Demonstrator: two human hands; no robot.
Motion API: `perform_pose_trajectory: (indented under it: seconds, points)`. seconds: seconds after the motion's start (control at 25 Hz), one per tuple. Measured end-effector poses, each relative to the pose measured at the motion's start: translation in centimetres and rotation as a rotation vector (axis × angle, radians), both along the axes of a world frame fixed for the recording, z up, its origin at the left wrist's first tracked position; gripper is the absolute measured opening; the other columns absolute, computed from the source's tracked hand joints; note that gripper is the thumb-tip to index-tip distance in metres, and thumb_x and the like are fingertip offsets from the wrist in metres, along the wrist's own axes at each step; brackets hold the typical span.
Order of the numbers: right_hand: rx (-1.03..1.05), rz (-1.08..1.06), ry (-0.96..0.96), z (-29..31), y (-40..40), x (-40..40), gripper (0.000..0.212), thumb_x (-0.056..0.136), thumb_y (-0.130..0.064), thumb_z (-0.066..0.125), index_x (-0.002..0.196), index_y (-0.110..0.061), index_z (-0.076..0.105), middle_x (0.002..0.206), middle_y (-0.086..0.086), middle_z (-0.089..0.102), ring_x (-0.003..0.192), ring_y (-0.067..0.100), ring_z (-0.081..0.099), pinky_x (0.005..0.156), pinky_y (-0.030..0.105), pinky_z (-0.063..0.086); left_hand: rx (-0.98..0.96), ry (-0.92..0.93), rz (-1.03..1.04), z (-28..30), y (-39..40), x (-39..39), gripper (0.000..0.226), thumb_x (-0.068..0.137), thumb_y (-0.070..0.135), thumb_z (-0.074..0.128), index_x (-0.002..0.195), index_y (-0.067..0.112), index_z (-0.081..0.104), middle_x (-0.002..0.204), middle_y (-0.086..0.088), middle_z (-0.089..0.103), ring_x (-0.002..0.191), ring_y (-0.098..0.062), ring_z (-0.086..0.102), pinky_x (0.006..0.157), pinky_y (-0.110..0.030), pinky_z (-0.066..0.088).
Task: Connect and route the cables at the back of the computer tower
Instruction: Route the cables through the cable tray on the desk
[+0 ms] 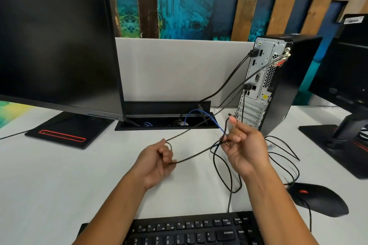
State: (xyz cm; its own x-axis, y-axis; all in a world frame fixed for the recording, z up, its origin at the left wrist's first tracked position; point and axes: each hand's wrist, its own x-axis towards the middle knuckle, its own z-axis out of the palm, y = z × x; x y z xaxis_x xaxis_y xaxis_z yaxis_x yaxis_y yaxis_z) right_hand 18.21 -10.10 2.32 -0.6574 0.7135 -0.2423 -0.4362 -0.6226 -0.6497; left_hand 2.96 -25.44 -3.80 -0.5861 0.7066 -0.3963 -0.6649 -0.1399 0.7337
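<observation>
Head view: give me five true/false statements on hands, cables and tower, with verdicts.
1. Both hands grip cable: the left hand and the right hand hold thin black cable. True.
2. The computer tower lies flat on its side. False: it stands upright, rear panel facing the camera.
3. A thick black cable is plugged in near the top of the tower's rear. True.
4. The blue cable is plugged into the tower. False: it rises from the desk cable tray toward the right hand.
5. The mouse sits left of the keyboard. False: right.
</observation>
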Motion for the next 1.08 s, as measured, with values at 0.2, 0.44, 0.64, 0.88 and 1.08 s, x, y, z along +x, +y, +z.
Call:
perform_pose_trajectory:
  seconds: [0.2, 0.44, 0.64, 0.88, 1.08]
  points:
    - [0.237, 0.227, -0.088, 0.3, -1.2, -0.2, 0.018, 0.102, -0.016, 0.044, 0.096, -0.014, 0.061, 0.051, -0.006, 0.037, 0.038, 0.007, 0.029, 0.050, 0.022, 0.042, -0.390, 0.371, 0.010, -0.8, 2.7, -0.8, 0.040, 0.106, 0.039, 0.041, 0.073, 0.016, 0.046, 0.057, 0.001, 0.037, 0.046, -0.014, 0.030, 0.047, -0.023, 0.039]
    - [0.327, 0.185, -0.339, -1.5, -1.2, -0.5, 0.030, 0.098, -0.039, 0.056, 0.118, -0.018, 0.065, 0.117, 0.001, 0.067, 0.108, 0.019, 0.063, 0.091, 0.043, 0.052, -0.352, 0.407, 0.355, 1.0, 3.0, -5.0, 0.034, 0.106, 0.034, 0.037, 0.076, 0.018, 0.043, 0.055, 0.003, 0.030, 0.045, -0.012, 0.022, 0.040, -0.021, 0.024]
    - [0.842, 0.463, -0.870, -6.1, -6.0, -1.4, 0.052, 0.087, -0.065, 0.051, 0.113, -0.022, 0.065, 0.124, -0.001, 0.066, 0.114, 0.020, 0.061, 0.104, 0.043, 0.045, -0.278, 0.294, 0.470, -0.4, 4.5, -4.3, 0.035, 0.104, 0.035, 0.037, 0.074, 0.017, 0.043, 0.055, 0.004, 0.028, 0.046, -0.013, 0.018, 0.043, -0.024, 0.019]
    - [0.912, 0.553, -0.845, -2.8, -4.3, 1.9, 0.061, 0.093, -0.063, 0.050, 0.065, -0.013, 0.070, 0.046, -0.006, 0.049, 0.040, 0.008, 0.041, 0.049, 0.024, 0.032, -0.413, 0.598, 0.690, -2.5, 4.3, -6.5, 0.044, 0.104, 0.042, 0.033, 0.074, 0.015, 0.050, 0.071, -0.005, 0.052, 0.063, -0.023, 0.045, 0.062, -0.033, 0.039]
    - [0.701, 0.403, -0.543, -1.3, -1.9, 2.5, 0.035, 0.102, -0.031, 0.051, 0.085, -0.007, 0.070, 0.049, 0.000, 0.042, 0.041, 0.010, 0.027, 0.041, 0.020, 0.023, -0.633, 0.893, 0.607, -2.1, 4.6, -4.6, 0.026, 0.095, 0.013, 0.056, 0.121, 0.013, 0.057, 0.121, -0.006, 0.056, 0.109, -0.023, 0.056, 0.084, -0.031, 0.044]
